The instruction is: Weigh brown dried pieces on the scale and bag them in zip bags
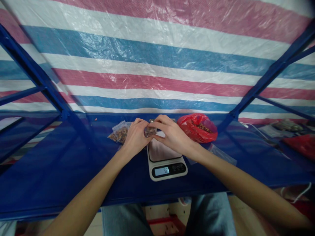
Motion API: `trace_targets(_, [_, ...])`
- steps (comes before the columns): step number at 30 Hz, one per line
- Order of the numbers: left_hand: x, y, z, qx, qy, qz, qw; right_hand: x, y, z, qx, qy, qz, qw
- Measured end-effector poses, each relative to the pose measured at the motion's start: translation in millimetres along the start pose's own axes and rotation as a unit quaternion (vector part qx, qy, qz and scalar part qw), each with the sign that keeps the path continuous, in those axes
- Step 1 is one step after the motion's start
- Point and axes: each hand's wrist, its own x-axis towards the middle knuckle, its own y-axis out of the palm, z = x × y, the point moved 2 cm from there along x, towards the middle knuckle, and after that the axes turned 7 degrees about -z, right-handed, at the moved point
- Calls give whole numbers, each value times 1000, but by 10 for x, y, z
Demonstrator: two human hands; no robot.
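Note:
A small clear plastic box (150, 132) with brown bits inside is held between both hands, above the back left part of a white kitchen scale (169, 175). My left hand (136, 135) grips the box's left side, its fingers bent around it. From the other side, my right hand (169, 132) has its thumb and fingers on the box. The scale's display is lit with digits. Just left of my left hand lies a clear zip bag (119, 133) of brown pieces, partly covered by the hand. Behind my right hand, something small is mostly hidden.
To the right, an open red plastic bag (183, 126) contains brown pieces. A flat clear plastic bag (223, 156) lies near it on the blue shelf (61, 164). Blue metal posts (265, 78) stand on both sides, before a striped tarp (152, 59).

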Motion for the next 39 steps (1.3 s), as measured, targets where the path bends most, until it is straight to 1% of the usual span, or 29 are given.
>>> trace_targets(6, [7,-1,45,-90,-31,-28,995,184,-33,149,-94,-111,36,989])
trace_targets(8, [10,2,49,-115,-36,-39,992,227,-94,158,-98,-135,36,985])
trace_targets(9, [13,0,51,-125,-39,-43,990,236,-143,143,-89,-135,26,986])
trace_targets(10, [17,-6,55,-131,-42,-46,989,231,-202,109,-76,-123,10,989])
trace_targets(12, [31,-37,68,-139,-45,-50,988,168,-336,-19,-42,-67,-44,996])
trace_targets(14, [57,-93,96,-144,-52,-62,986,23,-444,-218,-20,6,-106,994])
trace_targets(16, [89,-151,131,-155,-71,-82,982,-183,-474,-448,-29,69,-135,988])
trace_targets(18, [116,-175,159,-176,-98,-96,975,-405,-405,-659,-74,121,-101,985])
trace_targets(20, [132,-148,173,-195,-124,-91,969,-601,-288,-819,-148,173,-37,973])
trace_targets(22, [135,-92,175,-200,-140,-78,967,-736,-186,-916,-200,208,21,957])
trace_targets(23, [133,-66,176,-197,-143,-72,967,-776,-160,-946,-208,219,31,953])
trace_targets(24, [130,-47,178,-191,-144,-71,968,-801,-151,-971,-204,227,27,952])
trace_targets(27, [117,-33,200,-168,-141,-74,973,-827,-194,-1044,-155,235,-29,959])
trace_targets(30, [108,-42,223,-154,-135,-64,977,-842,-214,-1114,-87,206,-53,973])
trace_targets(33, [103,-35,230,-153,-121,-48,980,-856,-170,-1145,-50,173,-41,983])
trace_targets(39, [107,-44,270,-165,-105,-43,980,-825,-103,-1126,-95,155,-3,983])
